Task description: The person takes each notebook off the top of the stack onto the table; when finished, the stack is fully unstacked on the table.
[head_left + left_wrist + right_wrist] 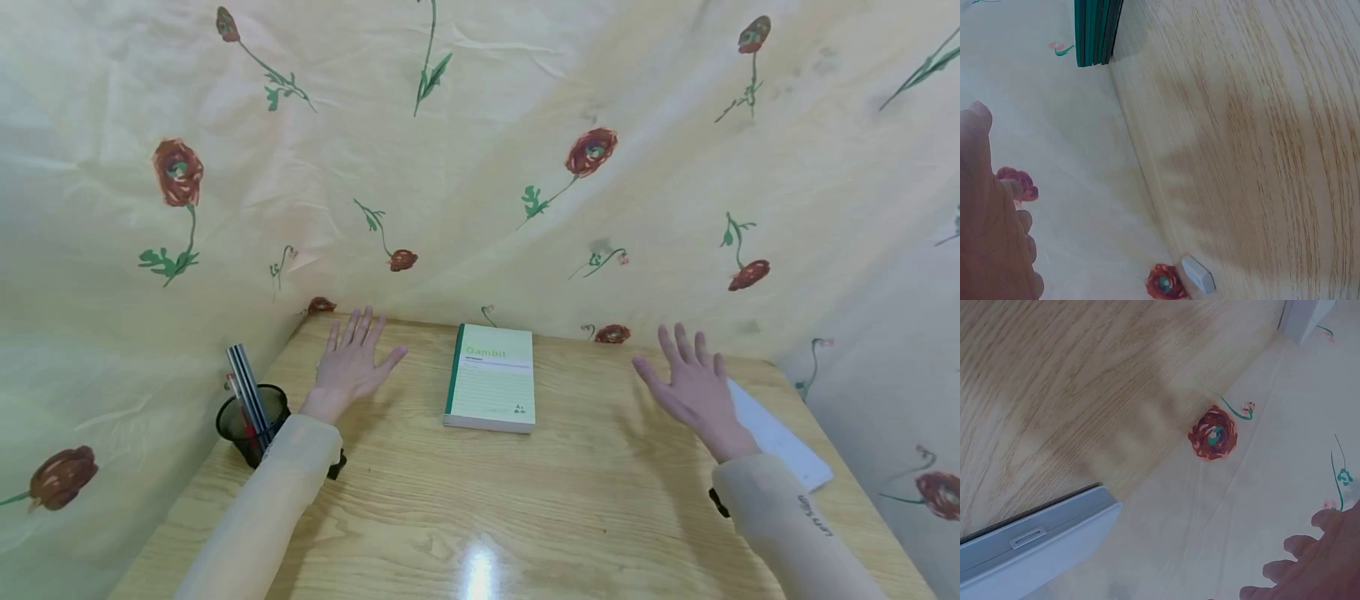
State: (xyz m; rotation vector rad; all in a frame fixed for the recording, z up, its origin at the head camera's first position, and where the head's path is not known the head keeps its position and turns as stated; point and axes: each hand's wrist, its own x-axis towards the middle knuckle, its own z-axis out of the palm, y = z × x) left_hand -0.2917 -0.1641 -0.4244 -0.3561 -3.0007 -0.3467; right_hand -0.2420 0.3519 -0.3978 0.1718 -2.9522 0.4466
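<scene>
One notebook lies flat near the middle of the tabletop's back edge, between two hands that hold nothing. From above, its pale cover shows, lettered "Gambit"; the left wrist view gives the green spine, banded with dark lines, and the right wrist view just a pale corner. The left hand has its fingers and thumb spread, the thumb pointing toward the notebook. The right hand is spread too, thumb likewise turned inward. Both cast shadows on the wood.

Just beside the right hand, partly hidden by it in the head view, a case lies near the tabletop's right edge. There it looks like a flat white slab; the right wrist view reveals a thick side with a small slot. By the back left corner, the left wrist view shows a small white block, which I cannot make out clearly from above.

Only the head view shows the black cup near the left edge, beside the left sleeve, with pens leaning in it. Behind the back edge rises a flowered curtain.
</scene>
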